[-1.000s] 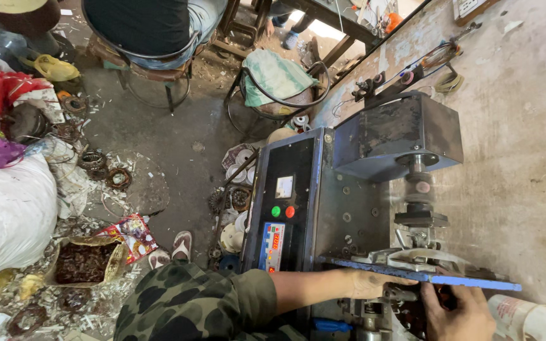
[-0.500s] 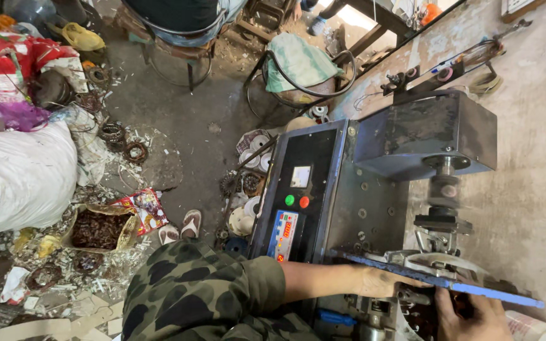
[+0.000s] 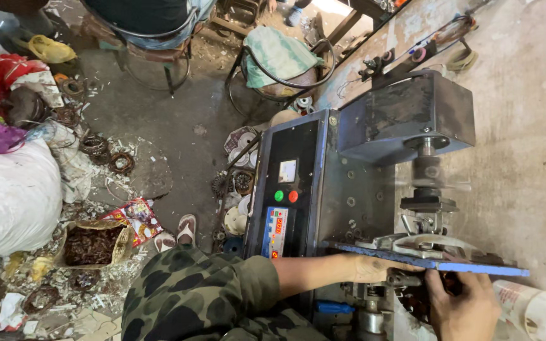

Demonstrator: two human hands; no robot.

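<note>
I sit at a grey winding machine (image 3: 355,196) with a black control panel (image 3: 285,189). My left hand (image 3: 374,268) reaches out of a camouflage sleeve to a grey metal part (image 3: 402,278) just under a blue bar (image 3: 475,268); the bar hides its fingers. My right hand (image 3: 466,306) curls around a dark round part (image 3: 421,303) below the same bar. Above the hands a vertical spindle (image 3: 428,173) looks blurred.
A clear plastic cup (image 3: 532,309) lies at the right of my right hand. On the floor to the left are a white sack (image 3: 7,202), a basket of brown scrap (image 3: 93,243), wire coils (image 3: 121,163) and two stools (image 3: 159,57). My sandalled feet (image 3: 178,232) rest by the machine.
The view has shifted, so the machine sits higher and further right in the picture. Both hands stay at the same spot under the blue bar.
</note>
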